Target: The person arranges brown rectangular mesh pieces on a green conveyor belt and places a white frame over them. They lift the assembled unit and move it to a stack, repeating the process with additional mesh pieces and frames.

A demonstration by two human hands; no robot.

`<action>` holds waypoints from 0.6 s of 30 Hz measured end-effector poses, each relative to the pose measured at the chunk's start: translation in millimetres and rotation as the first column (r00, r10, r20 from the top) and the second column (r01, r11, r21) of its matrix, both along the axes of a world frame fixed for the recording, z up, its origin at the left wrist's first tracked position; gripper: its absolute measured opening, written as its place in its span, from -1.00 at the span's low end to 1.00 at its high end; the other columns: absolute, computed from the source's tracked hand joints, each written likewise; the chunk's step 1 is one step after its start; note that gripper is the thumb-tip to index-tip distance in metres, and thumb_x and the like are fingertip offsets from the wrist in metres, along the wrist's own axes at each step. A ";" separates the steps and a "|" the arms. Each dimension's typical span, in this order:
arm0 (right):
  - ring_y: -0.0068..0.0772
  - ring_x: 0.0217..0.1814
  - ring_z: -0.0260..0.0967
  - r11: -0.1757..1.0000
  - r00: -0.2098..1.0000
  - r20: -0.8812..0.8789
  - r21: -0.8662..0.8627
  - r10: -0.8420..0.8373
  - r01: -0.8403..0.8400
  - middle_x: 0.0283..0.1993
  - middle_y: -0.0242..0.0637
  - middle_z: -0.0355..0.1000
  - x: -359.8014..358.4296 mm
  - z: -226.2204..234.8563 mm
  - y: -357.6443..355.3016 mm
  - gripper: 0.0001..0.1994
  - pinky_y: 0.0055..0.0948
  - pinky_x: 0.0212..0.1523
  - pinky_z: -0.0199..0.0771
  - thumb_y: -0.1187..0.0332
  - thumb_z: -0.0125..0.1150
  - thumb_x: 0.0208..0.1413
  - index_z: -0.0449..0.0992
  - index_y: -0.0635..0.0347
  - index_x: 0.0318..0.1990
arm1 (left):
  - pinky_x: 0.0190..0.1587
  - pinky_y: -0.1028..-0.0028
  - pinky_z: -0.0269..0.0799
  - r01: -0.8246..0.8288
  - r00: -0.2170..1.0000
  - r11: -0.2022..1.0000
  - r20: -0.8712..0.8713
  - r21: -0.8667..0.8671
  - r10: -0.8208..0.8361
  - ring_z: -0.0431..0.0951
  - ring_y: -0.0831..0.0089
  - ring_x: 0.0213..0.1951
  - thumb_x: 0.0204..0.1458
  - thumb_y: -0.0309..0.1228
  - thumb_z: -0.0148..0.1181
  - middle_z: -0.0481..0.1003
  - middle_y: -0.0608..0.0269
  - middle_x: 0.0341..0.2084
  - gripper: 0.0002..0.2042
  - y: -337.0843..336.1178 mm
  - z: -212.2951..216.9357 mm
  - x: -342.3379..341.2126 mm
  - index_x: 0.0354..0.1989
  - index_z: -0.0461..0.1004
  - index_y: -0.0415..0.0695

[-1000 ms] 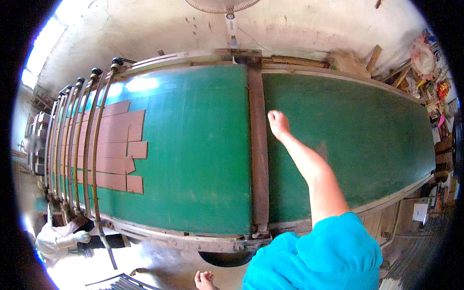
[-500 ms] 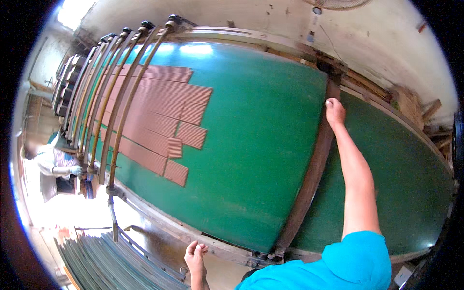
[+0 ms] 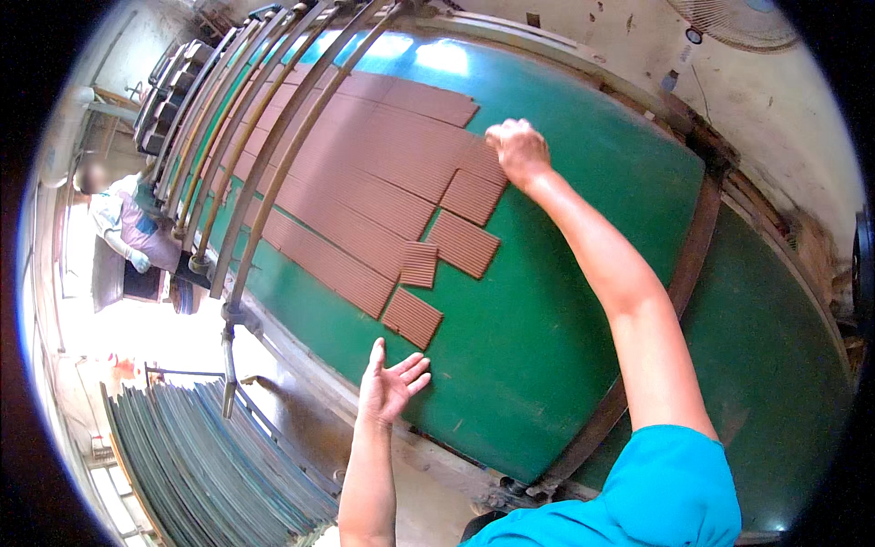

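Observation:
Ridged reddish-brown sheets [image 3: 328, 196] lie in rows on a green belt surface [image 3: 538, 346]. Smaller ridged pieces sit at the right end of the rows: one square piece [image 3: 468, 244], a narrow tilted piece [image 3: 419, 264] and a piece nearest me [image 3: 413, 317]. My right hand [image 3: 519, 150] is stretched far across the belt, at the outer end of the upper rows. Its fingers are curled; what they grip, if anything, is hidden. My left hand [image 3: 394, 383] is held over the belt's near edge, fingers spread, holding nothing, close to the nearest piece.
Several metal bars [image 3: 301, 150] cross above the belt at the left. A dark crossbeam [image 3: 697, 237] divides it from another green surface [image 3: 756, 346]. Thin grey-green boards [image 3: 219, 456] stand racked at the lower left. Another person [image 3: 137, 228] stands at the far left; a fan [image 3: 738, 23] is at the upper right.
My right hand has left the crossbeam and moved left to the brown sheets. My left hand has risen toward the belt and opened. The sheets now lie farther right in view.

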State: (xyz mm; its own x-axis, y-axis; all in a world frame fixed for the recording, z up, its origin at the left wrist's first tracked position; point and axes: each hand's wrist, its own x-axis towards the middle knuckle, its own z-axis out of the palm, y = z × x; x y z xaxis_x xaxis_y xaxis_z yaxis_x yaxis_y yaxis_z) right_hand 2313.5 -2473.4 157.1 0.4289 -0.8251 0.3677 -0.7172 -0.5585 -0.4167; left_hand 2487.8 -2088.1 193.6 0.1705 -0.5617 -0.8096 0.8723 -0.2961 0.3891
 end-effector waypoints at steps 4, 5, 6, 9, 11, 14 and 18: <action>-0.18 -0.07 0.28 0.951 0.945 -0.178 0.093 -0.274 0.293 -0.19 -0.16 0.37 32.4 8.0 12.0 -0.54 -0.16 -0.08 0.24 -0.07 -0.13 0.06 0.45 0.16 -0.23 | -0.01 -0.04 0.23 0.110 0.994 0.993 -0.001 -0.033 -0.110 0.28 -0.08 0.01 0.04 -0.03 -0.01 0.15 -0.28 0.03 -0.37 3.5 -2.6 -4.2 0.23 -0.22 0.43; -0.17 -0.06 0.27 0.942 0.933 -0.203 0.092 -0.299 0.322 -0.17 -0.14 0.36 37.4 10.3 32.1 -0.46 -0.14 -0.07 0.20 -0.14 -0.16 0.05 0.43 0.21 -0.21 | -0.02 -0.05 0.24 0.149 0.989 0.988 0.009 -0.025 -0.149 0.29 -0.09 0.01 0.06 -0.01 -0.07 0.15 -0.33 0.03 -0.36 1.8 0.9 -5.8 0.24 -0.30 0.42; -0.16 -0.14 0.27 0.961 0.950 -0.154 -0.002 -0.272 0.275 -0.22 -0.13 0.34 41.5 -4.4 62.2 -0.37 -0.15 -0.12 0.18 -0.24 -0.17 -0.02 0.41 0.25 -0.25 | -0.02 -0.05 0.24 0.183 0.983 0.983 0.004 -0.007 -0.183 0.28 -0.10 0.01 0.07 -0.01 -0.09 0.14 -0.35 0.03 -0.36 0.5 2.0 -6.8 0.24 -0.32 0.42; -0.24 -0.33 0.24 0.999 0.963 -0.269 -0.047 -0.023 0.011 -0.38 -0.22 0.29 47.0 5.1 189.9 -0.49 -0.22 -0.35 0.18 -0.20 -0.17 -0.01 0.36 0.11 -0.44 | -0.05 -0.10 0.25 0.248 0.969 0.964 -0.009 0.092 -0.248 0.26 -0.09 0.04 0.11 0.05 -0.24 0.16 -0.23 0.05 -0.46 -1.9 7.9 -14.7 0.24 -0.20 0.33; -0.25 -0.36 0.22 0.982 0.968 -0.168 0.063 0.186 -0.178 -0.44 -0.23 0.26 44.8 5.9 277.3 -0.54 -0.26 -0.38 0.16 -0.15 -0.04 -0.07 0.34 0.11 -0.49 | -0.07 -0.05 0.28 0.287 0.958 0.958 -0.004 -0.003 -0.287 0.31 0.01 0.01 0.12 0.07 -0.31 0.21 -0.05 0.05 -0.49 -4.6 8.3 -19.6 0.20 -0.08 0.18; -0.23 -0.35 0.20 0.954 0.963 -0.038 0.151 0.268 -0.259 -0.47 -0.22 0.23 35.2 8.1 331.7 -0.57 -0.26 -0.39 0.15 -0.11 0.07 -0.13 0.33 0.13 -0.51 | -0.13 -0.04 0.34 0.254 0.965 0.965 -0.045 -0.066 -0.257 0.35 0.21 -0.04 0.13 0.09 -0.43 0.30 0.22 -0.04 -0.54 7.9 14.7 -37.9 -0.05 0.22 0.04; -0.19 -0.36 0.21 0.909 0.939 0.057 0.236 0.339 -0.342 -0.46 -0.20 0.24 11.6 29.8 387.2 -0.57 -0.25 -0.41 0.16 -0.07 0.13 -0.15 0.33 0.16 -0.48 | -0.20 0.07 0.39 0.221 0.971 0.970 -0.068 -0.102 -0.229 0.39 0.25 -0.15 0.13 0.07 -0.37 0.34 0.23 -0.15 -0.56 86.1 10.9 -54.7 -0.01 0.19 0.05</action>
